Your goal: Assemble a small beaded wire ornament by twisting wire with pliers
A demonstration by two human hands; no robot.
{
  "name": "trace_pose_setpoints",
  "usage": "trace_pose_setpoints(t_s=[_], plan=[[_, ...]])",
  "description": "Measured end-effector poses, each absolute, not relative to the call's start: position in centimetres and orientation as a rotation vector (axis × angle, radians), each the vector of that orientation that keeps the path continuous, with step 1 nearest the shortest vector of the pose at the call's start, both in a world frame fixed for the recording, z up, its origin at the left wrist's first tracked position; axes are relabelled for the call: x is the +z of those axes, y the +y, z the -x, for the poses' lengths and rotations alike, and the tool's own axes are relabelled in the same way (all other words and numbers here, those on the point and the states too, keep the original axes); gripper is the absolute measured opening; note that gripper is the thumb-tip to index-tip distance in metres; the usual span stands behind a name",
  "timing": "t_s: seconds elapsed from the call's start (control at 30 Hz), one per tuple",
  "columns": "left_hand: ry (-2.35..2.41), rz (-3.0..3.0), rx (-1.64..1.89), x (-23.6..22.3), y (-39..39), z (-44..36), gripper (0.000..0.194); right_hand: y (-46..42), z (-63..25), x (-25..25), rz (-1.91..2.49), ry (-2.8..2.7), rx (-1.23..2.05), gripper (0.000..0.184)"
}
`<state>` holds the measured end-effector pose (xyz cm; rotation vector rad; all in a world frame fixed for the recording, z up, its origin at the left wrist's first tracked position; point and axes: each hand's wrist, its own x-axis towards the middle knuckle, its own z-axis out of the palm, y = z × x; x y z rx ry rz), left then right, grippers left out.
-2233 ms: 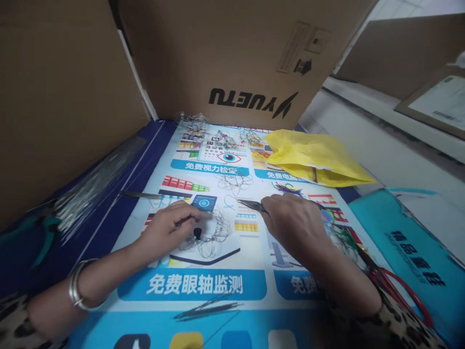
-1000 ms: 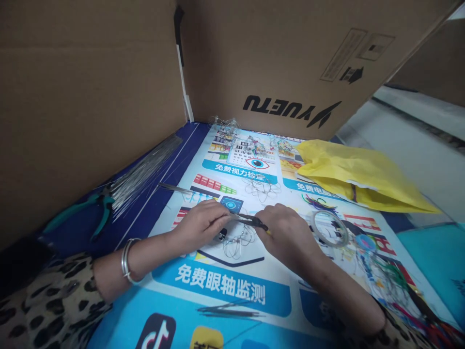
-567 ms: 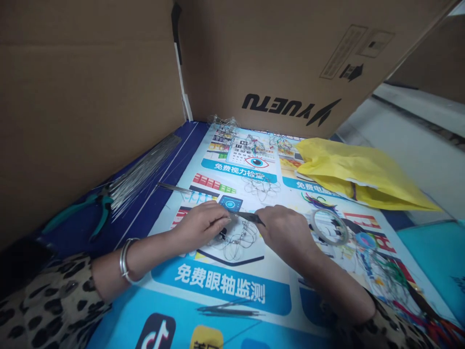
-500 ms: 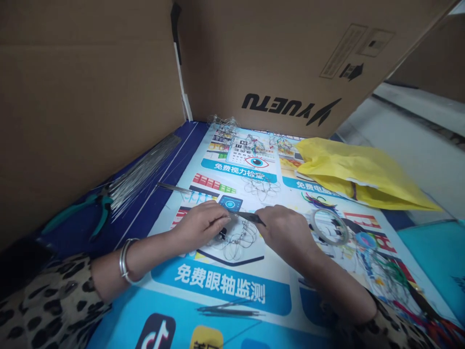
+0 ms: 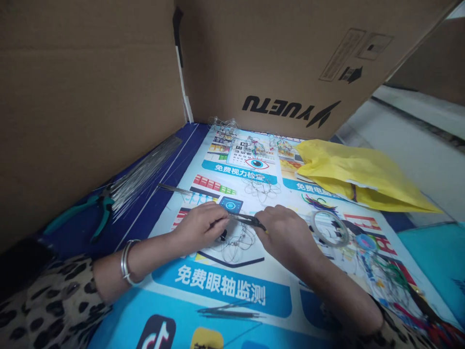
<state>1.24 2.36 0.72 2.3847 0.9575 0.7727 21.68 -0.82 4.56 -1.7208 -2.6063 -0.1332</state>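
My right hand [image 5: 285,237] is closed around needle-nose pliers [image 5: 250,220], whose slim dark jaws point left at my left fingertips, with a narrow gap showing between them. My left hand [image 5: 203,225] pinches thumb against forefinger at the jaw tips; what it holds there is too small and hidden to make out. Just below the jaws is a looped wire flower shape [image 5: 236,245] with small beads, partly covered by my left fingers. Another wire flower [image 5: 261,188] lies beyond my hands on the printed poster sheet [image 5: 254,281].
Teal-handled pliers [image 5: 105,213] and a bundle of thin wires [image 5: 145,169] lie at left. A yellow bag [image 5: 356,169], a clear tape roll [image 5: 330,229] and coloured strings [image 5: 399,286] are at right. Short dark wires [image 5: 230,311] lie in front. Cardboard walls [image 5: 218,58] stand behind.
The pliers' jaws have turned or parted slightly, so a gap now shows between them. Both hands stay in nearly the same place.
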Motion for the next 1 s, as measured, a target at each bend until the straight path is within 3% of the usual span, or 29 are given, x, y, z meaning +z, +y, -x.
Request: trace_pose_setpoints(t_s=[0.23,0.63,1.0], plan=[[0.896,-2.299,0.743,1.0,2.4,-0.9,0.017,-0.8,-21.7,4.0,1.744,-2.613,-0.147,0.011],[0.978,-1.863,0.682,1.1,2.7,-0.6,0.009,-0.1,-22.5,1.9,1.633,-2.49,-0.439,0.014],[1.105,-1.999,0.698,0.8,2.4,-0.8,0.012,0.7,-22.8,1.1,1.472,-2.491,-0.512,0.017]])
